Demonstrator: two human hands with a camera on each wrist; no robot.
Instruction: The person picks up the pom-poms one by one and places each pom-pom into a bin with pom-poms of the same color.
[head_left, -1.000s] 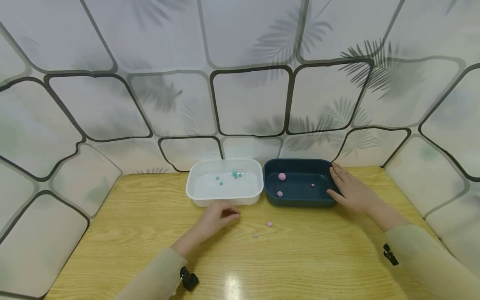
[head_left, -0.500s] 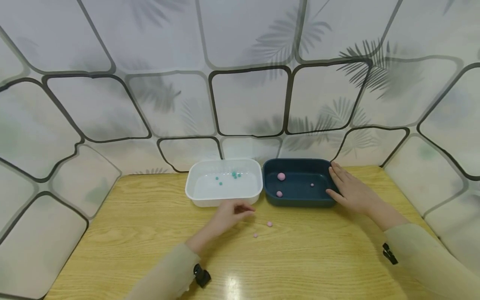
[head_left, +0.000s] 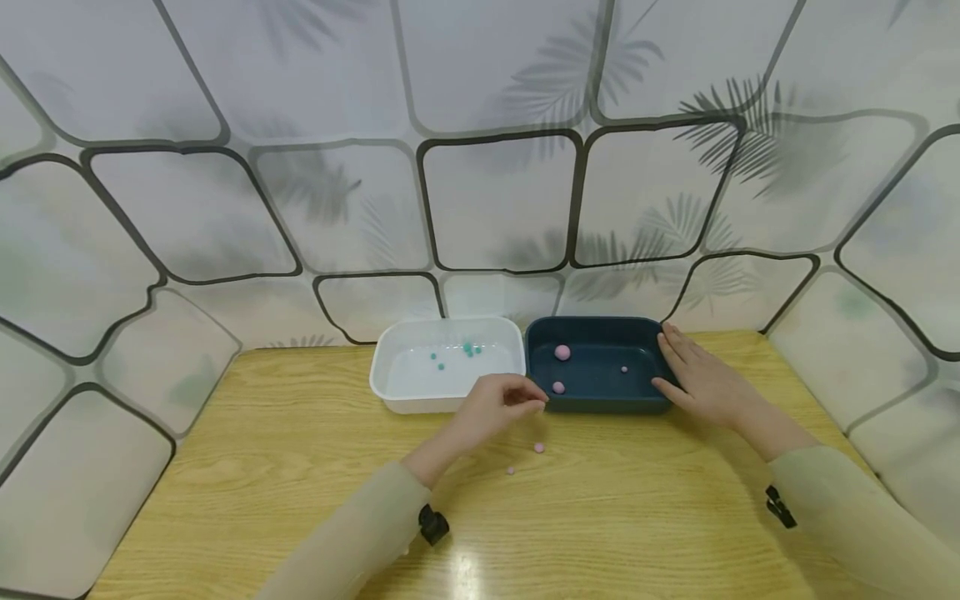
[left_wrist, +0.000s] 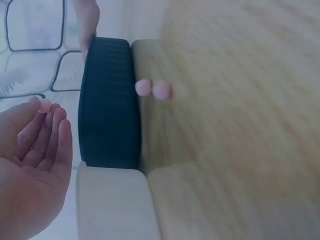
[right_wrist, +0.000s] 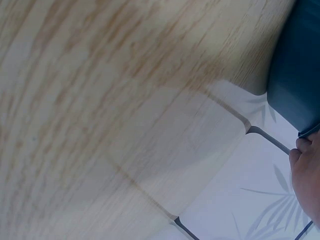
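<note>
Patterned wall point(head_left: 502, 200): stands at 12 o'clock, close behind both trays, and bars the far side.
Table point(head_left: 637, 508): wood-grained, bearing both trays, with bits of pink on its near side.
White tray point(head_left: 420, 406): sits just beside the blue tray, at its 9 o'clock. Its near wall lies by the left hand; a low wrist could knock it.
Blue tray point(head_left: 615, 406): its raised rim stands between the pinched ball and the tray floor. A ball let go short of the 7 o'clock corner could hit that rim and bounce away.
Right hand point(head_left: 705, 383): grips nothing; its straightened fingers rest on the blue tray's 3 o'clock end. Pushing too hard there might shove the trays together and set their balls rolling.
Left hand point(head_left: 498, 404): near the blue tray's 7 o'clock corner, thumb and fingertip pinching a ball.
Tray's pink balls point(head_left: 562, 352): three, toward 10, 8 and 3 o'clock.
Pinched ball point(left_wrist: 45, 105): pink, at the very fingertips; so slight a hold could let it slip.
Loose pink balls point(head_left: 539, 447): two on the table, toward 5 and 6 o'clock from the left hand; a sweeping sleeve could scatter them.
Teal balls point(head_left: 468, 347): several, inside the white tray, mostly toward 1 o'clock.
</note>
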